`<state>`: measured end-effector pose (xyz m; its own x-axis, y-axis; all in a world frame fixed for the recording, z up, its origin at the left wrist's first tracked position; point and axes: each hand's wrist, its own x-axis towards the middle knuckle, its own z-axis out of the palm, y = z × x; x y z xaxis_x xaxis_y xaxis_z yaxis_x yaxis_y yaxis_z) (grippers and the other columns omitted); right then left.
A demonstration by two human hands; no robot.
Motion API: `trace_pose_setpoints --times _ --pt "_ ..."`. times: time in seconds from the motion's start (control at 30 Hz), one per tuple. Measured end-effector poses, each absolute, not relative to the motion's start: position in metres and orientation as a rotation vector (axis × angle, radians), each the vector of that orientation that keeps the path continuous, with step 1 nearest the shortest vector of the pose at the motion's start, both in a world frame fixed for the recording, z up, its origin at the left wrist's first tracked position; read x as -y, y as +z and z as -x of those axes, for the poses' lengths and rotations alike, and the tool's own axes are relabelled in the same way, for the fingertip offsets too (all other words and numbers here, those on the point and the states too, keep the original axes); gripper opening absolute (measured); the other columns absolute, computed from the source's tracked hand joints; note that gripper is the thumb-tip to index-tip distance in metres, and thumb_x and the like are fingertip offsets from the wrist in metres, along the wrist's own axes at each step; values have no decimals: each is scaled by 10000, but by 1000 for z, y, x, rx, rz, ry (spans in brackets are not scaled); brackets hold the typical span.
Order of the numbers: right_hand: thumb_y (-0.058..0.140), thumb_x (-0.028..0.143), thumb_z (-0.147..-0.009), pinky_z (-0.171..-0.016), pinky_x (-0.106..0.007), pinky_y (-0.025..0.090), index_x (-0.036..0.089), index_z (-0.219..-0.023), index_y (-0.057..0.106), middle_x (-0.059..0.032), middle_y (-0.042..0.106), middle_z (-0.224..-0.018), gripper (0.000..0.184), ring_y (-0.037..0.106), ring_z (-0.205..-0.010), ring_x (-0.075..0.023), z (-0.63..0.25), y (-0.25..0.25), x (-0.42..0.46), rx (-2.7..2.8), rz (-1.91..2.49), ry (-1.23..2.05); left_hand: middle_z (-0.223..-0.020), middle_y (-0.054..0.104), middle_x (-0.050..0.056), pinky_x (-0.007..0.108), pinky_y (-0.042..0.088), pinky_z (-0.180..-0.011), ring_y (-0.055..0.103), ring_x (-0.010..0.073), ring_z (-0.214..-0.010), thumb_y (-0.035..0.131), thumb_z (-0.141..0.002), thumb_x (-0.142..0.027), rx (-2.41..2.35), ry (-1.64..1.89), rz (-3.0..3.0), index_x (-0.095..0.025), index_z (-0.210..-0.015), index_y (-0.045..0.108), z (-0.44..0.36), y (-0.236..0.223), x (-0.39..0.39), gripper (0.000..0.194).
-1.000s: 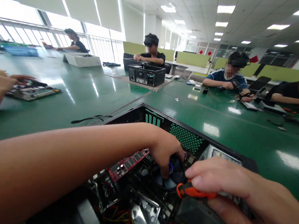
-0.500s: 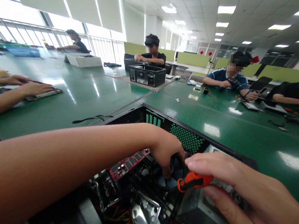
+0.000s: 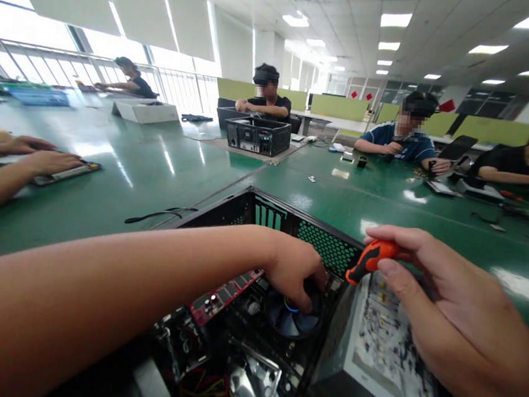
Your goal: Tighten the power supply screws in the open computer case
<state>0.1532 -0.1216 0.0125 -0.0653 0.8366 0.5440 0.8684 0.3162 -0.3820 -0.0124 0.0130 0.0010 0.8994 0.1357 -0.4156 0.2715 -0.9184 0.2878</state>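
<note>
In front of me an opened black computer case lies on the table. My left hand reaches into it, its fingers bent round the far side of a round black cooling fan. Some fingertips are hidden behind the hand. My right hand pinches a screwdriver by its orange and black handle, the shaft out of sight. The hand hovers above the metal power supply with its worn label. Left of the fan is a red circuit board, partly covered by my left forearm.
A shiny metal bracket and yellow and red cables are at the front of the case. A black cable lies beyond my forearm. Another person's hands work at left. Across the table stands a second computer case.
My right hand has lifted the screwdriver up and to the right, away from the fan, uncovering the power supply's label. My left hand stays at the fan, its fingers slightly shifted.
</note>
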Motion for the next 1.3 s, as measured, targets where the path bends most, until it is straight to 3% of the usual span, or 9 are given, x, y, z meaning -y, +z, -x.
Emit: trace_pose_setpoints --times 0.27,0.73,1.03,1.3 --pt "451 330 -880 -719 -281 499 275 -1174 522 -18 655 -1031 307 643 -886 -189 -153 9 121 1959 1477 -14 -1021 674 50 292 446 -757 605 211 -869 600 -726 -371 -292 -568 -2732 -218 -1125 614 13 -3 -16 428" --pt "458 349 -882 -742 -259 472 315 -1183 507 14 640 -1068 307 620 -930 -166 -152 8 121 1976 1505 23 -1009 678 55 286 449 -730 604 212 -861 601 -735 -405 -284 -574 -2774 -210 -1123 619 15 -3 -15 435" --pt "580 436 -804 -623 -269 438 293 -930 589 24 641 -864 191 604 -755 -164 -150 11 117 1986 1507 18 -941 688 40 263 434 -664 603 193 -798 596 -748 -376 -309 -610 -2783 -232 -1108 629 13 1 -11 389" --pt "500 357 -860 -743 -269 462 313 -1119 542 13 634 -1038 266 607 -928 -173 -151 9 119 1992 1475 9 -996 680 30 276 434 -729 602 202 -859 568 -767 -338 -328 -605 -2756 -244 -1114 619 13 1 -12 364"
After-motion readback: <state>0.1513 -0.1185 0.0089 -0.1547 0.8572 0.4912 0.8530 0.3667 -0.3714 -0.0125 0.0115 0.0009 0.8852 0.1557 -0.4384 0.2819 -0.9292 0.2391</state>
